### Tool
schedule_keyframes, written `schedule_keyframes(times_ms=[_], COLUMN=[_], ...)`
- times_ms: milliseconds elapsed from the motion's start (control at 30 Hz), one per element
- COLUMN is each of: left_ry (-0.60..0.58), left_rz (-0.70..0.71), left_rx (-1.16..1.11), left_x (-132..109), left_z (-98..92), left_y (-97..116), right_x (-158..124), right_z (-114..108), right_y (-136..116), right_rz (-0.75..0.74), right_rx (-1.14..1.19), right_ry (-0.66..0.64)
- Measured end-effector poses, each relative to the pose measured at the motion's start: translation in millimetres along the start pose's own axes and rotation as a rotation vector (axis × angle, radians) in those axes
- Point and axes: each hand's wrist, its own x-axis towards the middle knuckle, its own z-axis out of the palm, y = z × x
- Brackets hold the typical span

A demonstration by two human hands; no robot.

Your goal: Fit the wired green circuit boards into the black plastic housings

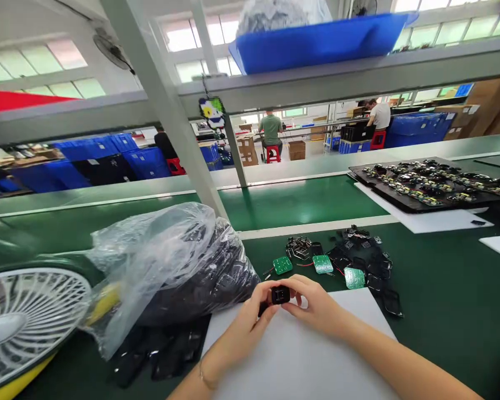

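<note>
Presently: case (280,295) above far edge of sheet (300,355), completion unclear | pinched by left hand (253,312) at 9 o'clock, right hand (312,303) at 3 | three boards (323,264), 12 to 3 o'clock, loose, seemingly unfitted | bag (170,244), 10 o'clock, bulging: much apparently left.

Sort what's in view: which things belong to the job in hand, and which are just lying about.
Likely part of the job:
black piece, held
white sheet, beneath
green boards, metal bits, black parts, just beyond
bag, alongside

Apparently just about:
fan
hanging charm
blue tray, overhead
</note>
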Motion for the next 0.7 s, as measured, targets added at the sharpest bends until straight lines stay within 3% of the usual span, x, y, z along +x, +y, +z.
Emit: schedule_keyframes(times_ms=[200,333,567,700], left_ry=[-0.018,-0.046,-0.106,-0.112], left_rz=[-0.042,-0.053,-0.015,-0.03], left_rx=[-0.183,-0.142,-0.005,-0.012], left_x=[-6,-8,-11,-12], left_z=[7.0,9.5,11.9,12.3], left_y=[-10,-11,-15,-14], right_x=[-1,0,0,-1], right_z=[-4,-4,-4,-7], right_y=[-1,-8,-8,-6], right_rz=[-0.214,-0.278,-0.376,-0.327], right_rx=[-0.109,-0.184,-0.43,-0.308], right_ry=[0.178,0.253,0.193,0.176])
